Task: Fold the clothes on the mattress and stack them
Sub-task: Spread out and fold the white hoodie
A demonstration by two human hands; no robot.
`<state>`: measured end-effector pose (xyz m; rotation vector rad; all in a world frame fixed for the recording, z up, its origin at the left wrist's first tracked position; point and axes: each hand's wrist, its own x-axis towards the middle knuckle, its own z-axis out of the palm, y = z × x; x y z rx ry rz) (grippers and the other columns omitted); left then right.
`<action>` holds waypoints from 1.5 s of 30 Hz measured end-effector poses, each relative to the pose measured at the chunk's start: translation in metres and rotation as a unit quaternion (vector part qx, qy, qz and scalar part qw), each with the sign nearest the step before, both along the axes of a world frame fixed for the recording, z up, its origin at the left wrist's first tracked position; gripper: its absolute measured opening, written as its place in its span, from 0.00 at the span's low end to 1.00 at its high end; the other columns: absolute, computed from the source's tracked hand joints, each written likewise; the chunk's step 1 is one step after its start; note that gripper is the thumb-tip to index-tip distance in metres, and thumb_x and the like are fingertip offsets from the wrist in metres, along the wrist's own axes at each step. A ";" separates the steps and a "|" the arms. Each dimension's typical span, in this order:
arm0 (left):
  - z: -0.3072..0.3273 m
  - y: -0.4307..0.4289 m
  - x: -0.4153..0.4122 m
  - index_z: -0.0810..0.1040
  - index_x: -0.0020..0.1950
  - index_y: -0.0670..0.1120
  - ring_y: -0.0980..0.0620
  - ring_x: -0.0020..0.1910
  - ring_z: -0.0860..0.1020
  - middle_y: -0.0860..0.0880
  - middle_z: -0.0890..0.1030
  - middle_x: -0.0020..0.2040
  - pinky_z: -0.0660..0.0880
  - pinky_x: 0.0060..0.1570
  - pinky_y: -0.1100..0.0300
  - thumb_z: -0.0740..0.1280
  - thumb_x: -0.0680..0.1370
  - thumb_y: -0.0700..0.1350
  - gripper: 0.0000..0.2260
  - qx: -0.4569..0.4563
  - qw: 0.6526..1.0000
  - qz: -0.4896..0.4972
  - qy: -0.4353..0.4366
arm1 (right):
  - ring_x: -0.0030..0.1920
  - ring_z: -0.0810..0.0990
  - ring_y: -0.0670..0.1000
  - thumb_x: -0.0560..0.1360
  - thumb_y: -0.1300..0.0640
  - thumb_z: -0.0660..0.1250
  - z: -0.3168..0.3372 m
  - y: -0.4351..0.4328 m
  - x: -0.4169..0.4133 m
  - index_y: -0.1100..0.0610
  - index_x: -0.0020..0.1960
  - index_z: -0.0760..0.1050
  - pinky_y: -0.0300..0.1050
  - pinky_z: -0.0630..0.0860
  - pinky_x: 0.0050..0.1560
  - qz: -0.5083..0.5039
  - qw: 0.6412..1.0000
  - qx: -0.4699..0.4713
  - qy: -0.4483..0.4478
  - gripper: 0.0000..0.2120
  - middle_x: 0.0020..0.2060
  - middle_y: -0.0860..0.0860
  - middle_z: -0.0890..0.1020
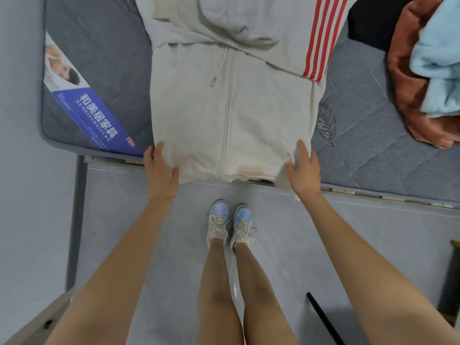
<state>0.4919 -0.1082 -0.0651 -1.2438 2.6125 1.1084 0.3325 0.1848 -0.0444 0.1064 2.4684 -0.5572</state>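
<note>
A light grey zip hoodie [199, 115] with red-striped sleeves lies front up on the grey mattress [368, 135], both sleeves folded across its chest. Its hem hangs slightly over the near mattress edge. My left hand [160, 170] grips the hem's left corner, thumb on top. My right hand [305, 168] grips the right corner the same way. A rust-coloured garment [408, 95] and a pale blue one [438, 61] lie in a heap at the right.
A blue and white label [87, 108] runs across the mattress's left corner. Grey tiled floor [273, 232] lies below, with my feet in light sneakers [230, 225] close to the bed edge. A black rod [323, 317] leans at the lower right.
</note>
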 end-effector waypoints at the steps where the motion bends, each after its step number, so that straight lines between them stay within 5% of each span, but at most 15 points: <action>1: 0.001 0.000 -0.001 0.63 0.73 0.36 0.39 0.71 0.61 0.35 0.62 0.71 0.58 0.70 0.57 0.69 0.70 0.31 0.32 0.014 0.999 0.035 0.019 | 0.73 0.61 0.63 0.80 0.56 0.63 0.001 0.000 0.002 0.47 0.80 0.51 0.60 0.62 0.71 -0.001 1.000 -0.006 0.005 0.34 0.75 0.60 0.59; 6: 0.010 -0.003 -0.007 0.68 0.67 0.36 0.42 0.61 0.74 0.39 0.75 0.63 0.69 0.51 0.60 0.70 0.74 0.36 0.23 0.165 0.966 0.194 -0.044 | 0.72 0.65 0.57 0.76 0.62 0.67 0.006 -0.003 0.010 0.53 0.80 0.47 0.53 0.66 0.68 -0.125 0.988 -0.086 0.004 0.40 0.75 0.56 0.64; 10: 0.016 -0.003 -0.001 0.73 0.66 0.36 0.44 0.59 0.76 0.40 0.77 0.63 0.70 0.51 0.59 0.71 0.76 0.41 0.20 0.244 0.946 0.180 -0.111 | 0.61 0.76 0.61 0.75 0.57 0.72 0.005 -0.003 0.005 0.65 0.67 0.69 0.50 0.72 0.54 -0.211 0.973 -0.037 -0.083 0.25 0.62 0.61 0.77; 14: 0.036 0.000 -0.005 0.74 0.65 0.38 0.49 0.54 0.75 0.41 0.78 0.61 0.70 0.49 0.60 0.68 0.78 0.40 0.16 0.238 0.954 0.171 -0.061 | 0.47 0.80 0.55 0.73 0.61 0.74 0.020 -0.010 -0.004 0.66 0.62 0.76 0.50 0.75 0.51 -0.289 0.927 -0.148 -0.187 0.19 0.57 0.59 0.80; 18: 0.061 0.008 -0.028 0.74 0.63 0.40 0.52 0.52 0.76 0.45 0.78 0.57 0.73 0.42 0.73 0.68 0.78 0.37 0.14 0.257 0.953 0.154 0.052 | 0.52 0.82 0.57 0.76 0.61 0.70 0.043 -0.029 -0.031 0.64 0.66 0.73 0.53 0.79 0.52 -0.303 0.881 -0.255 -0.258 0.20 0.59 0.59 0.81; 22: 0.088 0.013 -0.068 0.75 0.56 0.44 0.60 0.48 0.79 0.51 0.80 0.51 0.75 0.49 0.66 0.68 0.78 0.37 0.08 0.270 0.935 0.184 0.137 | 0.45 0.82 0.51 0.77 0.61 0.69 0.066 -0.058 -0.052 0.60 0.63 0.73 0.47 0.82 0.41 -0.300 0.863 -0.311 -0.262 0.15 0.51 0.54 0.83; 25: 0.103 0.010 -0.099 0.77 0.53 0.44 0.67 0.41 0.79 0.54 0.80 0.46 0.74 0.43 0.69 0.68 0.78 0.38 0.05 0.290 0.920 0.196 0.178 | 0.50 0.83 0.53 0.75 0.63 0.71 0.083 -0.075 -0.069 0.59 0.64 0.73 0.52 0.80 0.52 -0.291 0.855 -0.339 -0.265 0.18 0.53 0.54 0.83; 31: 0.124 -0.018 -0.156 0.78 0.49 0.44 0.58 0.38 0.80 0.51 0.81 0.43 0.75 0.31 0.65 0.68 0.79 0.42 0.01 0.375 0.860 0.268 0.219 | 0.46 0.81 0.52 0.78 0.64 0.67 0.111 -0.095 -0.119 0.62 0.53 0.77 0.48 0.78 0.53 -0.333 0.816 -0.416 -0.226 0.05 0.46 0.56 0.82; 33: 0.125 -0.033 -0.176 0.78 0.49 0.46 0.54 0.42 0.80 0.49 0.80 0.45 0.77 0.34 0.62 0.67 0.79 0.42 0.01 0.392 0.844 0.279 0.236 | 0.44 0.81 0.51 0.79 0.63 0.65 0.116 -0.101 -0.138 0.60 0.50 0.77 0.47 0.78 0.52 -0.332 0.806 -0.440 -0.214 0.02 0.43 0.54 0.82; 36: 0.123 -0.052 -0.202 0.79 0.53 0.47 0.48 0.54 0.78 0.45 0.80 0.54 0.77 0.51 0.52 0.66 0.80 0.43 0.04 0.408 0.837 0.273 0.241 | 0.44 0.82 0.51 0.79 0.61 0.66 0.119 -0.115 -0.164 0.60 0.52 0.76 0.47 0.79 0.50 -0.335 0.799 -0.453 -0.209 0.04 0.43 0.54 0.82; 41: 0.118 -0.080 -0.239 0.76 0.57 0.44 0.59 0.34 0.78 0.49 0.79 0.44 0.79 0.43 0.57 0.63 0.81 0.42 0.06 0.440 0.826 0.266 0.230 | 0.48 0.82 0.51 0.80 0.60 0.65 0.118 -0.141 -0.195 0.59 0.53 0.77 0.47 0.79 0.55 -0.398 0.767 -0.478 -0.156 0.04 0.47 0.53 0.82; 45: 0.123 -0.117 -0.269 0.73 0.64 0.43 0.52 0.44 0.81 0.47 0.80 0.52 0.81 0.45 0.58 0.62 0.82 0.42 0.12 0.468 0.816 0.275 0.200 | 0.52 0.80 0.52 0.80 0.60 0.63 0.123 -0.160 -0.220 0.63 0.66 0.73 0.46 0.77 0.52 -0.487 0.717 -0.484 -0.124 0.15 0.57 0.56 0.80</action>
